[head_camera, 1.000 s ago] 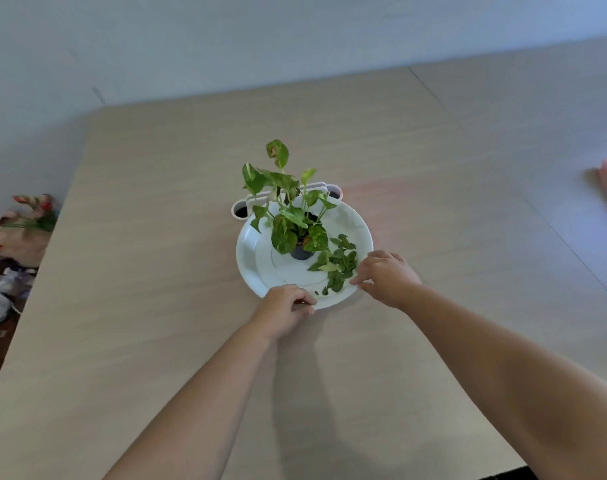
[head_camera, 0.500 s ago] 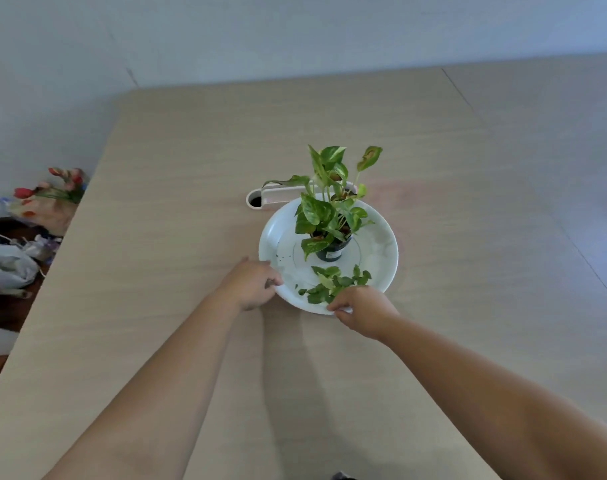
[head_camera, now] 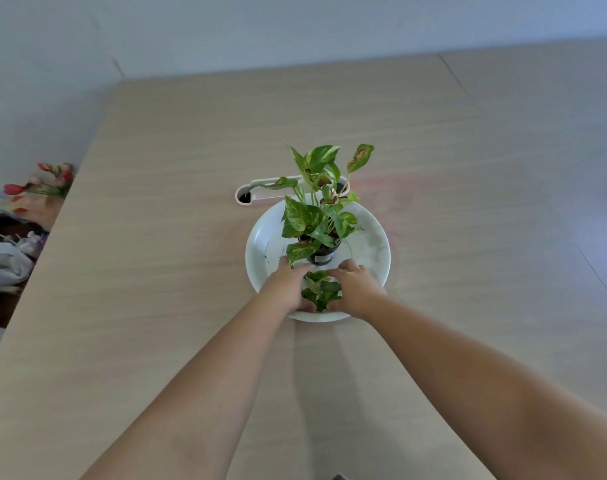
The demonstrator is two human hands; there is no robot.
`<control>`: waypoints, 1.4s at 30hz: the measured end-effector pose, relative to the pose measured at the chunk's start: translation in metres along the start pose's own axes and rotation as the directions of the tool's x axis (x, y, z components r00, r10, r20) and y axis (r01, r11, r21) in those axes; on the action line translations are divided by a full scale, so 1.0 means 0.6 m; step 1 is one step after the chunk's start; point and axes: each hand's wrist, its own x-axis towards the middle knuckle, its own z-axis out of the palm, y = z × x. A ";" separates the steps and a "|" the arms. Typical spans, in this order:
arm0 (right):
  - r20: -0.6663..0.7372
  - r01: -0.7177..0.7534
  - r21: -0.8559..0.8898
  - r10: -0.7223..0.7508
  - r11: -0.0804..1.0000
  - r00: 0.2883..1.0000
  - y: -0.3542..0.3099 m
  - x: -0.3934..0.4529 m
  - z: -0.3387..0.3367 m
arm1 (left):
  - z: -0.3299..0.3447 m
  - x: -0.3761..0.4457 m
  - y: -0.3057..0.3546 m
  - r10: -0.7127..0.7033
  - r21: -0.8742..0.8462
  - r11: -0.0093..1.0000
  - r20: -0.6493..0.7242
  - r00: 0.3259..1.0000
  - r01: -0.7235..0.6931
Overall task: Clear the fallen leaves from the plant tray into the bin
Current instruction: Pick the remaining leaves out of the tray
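A white round tray [head_camera: 373,237] lies on the wooden table, and a small leafy plant [head_camera: 316,216] in a dark pot [head_camera: 324,257] stands at its middle. A pile of green fallen leaves [head_camera: 321,289] sits on the tray's near side. My left hand [head_camera: 286,285] and my right hand [head_camera: 355,289] cup this pile from both sides, thumbs close together at its near edge. Both hands press against the leaves. No bin shows in the view.
A white oblong piece with a dark hole [head_camera: 245,196] lies just behind the tray. Off the table's left edge are a bouquet of red flowers [head_camera: 49,181] and crumpled bags [head_camera: 4,261]. A seam [head_camera: 468,95] runs along the table's right side.
The tray was turned, bringing the leaf pile to the near side. Both hands left the tray's rim and closed in around the pile from either side.
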 end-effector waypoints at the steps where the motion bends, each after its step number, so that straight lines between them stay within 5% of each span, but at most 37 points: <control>1: 0.000 -0.008 -0.006 0.008 1.000 1.000 -0.004 0.005 0.003 | 0.000 0.001 0.000 0.021 0.000 1.000 -0.005 1.000 -0.021; 14: -0.045 0.089 0.016 -0.089 0.996 0.995 -0.024 0.011 0.024 | -0.006 -0.017 -0.035 0.156 0.076 0.986 -0.120 0.981 -0.147; 26: -0.033 -0.018 0.211 0.026 0.977 0.999 0.004 -0.009 -0.015 | -0.032 -0.026 -0.035 0.006 0.151 0.988 -0.112 0.994 0.012; 42: -0.037 -0.155 -0.052 0.154 0.986 0.987 -0.093 0.005 0.024 | 0.015 0.002 -0.022 0.032 0.183 0.983 -0.116 0.993 -0.010</control>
